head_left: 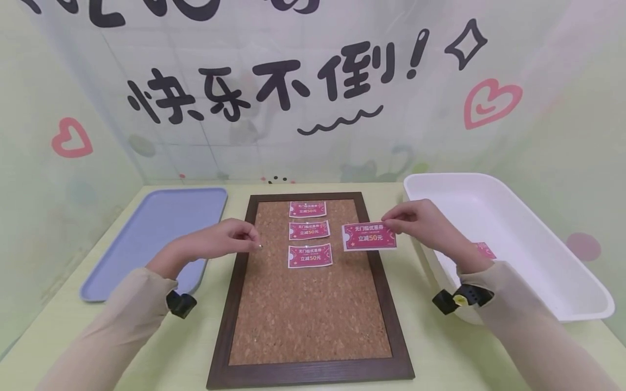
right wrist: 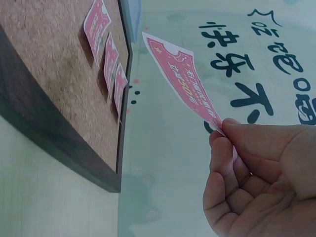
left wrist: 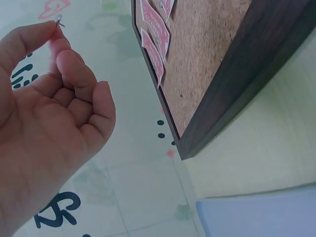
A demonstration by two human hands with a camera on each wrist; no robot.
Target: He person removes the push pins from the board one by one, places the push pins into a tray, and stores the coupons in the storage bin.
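Between thumb and fingertip my left hand (head_left: 229, 237) pinches a small metal thumbtack (left wrist: 59, 20), over the left edge of the corkboard (head_left: 313, 315). My right hand (head_left: 421, 220) pinches a pink paper coupon (head_left: 370, 237) by its right end; the coupon hangs in the air over the board's right frame. Three matching coupons sit in a column on the upper part of the cork: a top one (head_left: 307, 209), a middle one (head_left: 309, 230) and a lower one (head_left: 310, 256). Small shiny spots show at their upper edges.
A blue tray (head_left: 151, 233) lies left of the board. To the right stands a white plastic basin (head_left: 528, 260) with a pink coupon (head_left: 484, 250) inside, partly hidden by my right wrist. A printed wall sheet (head_left: 274, 152) rises behind the table.
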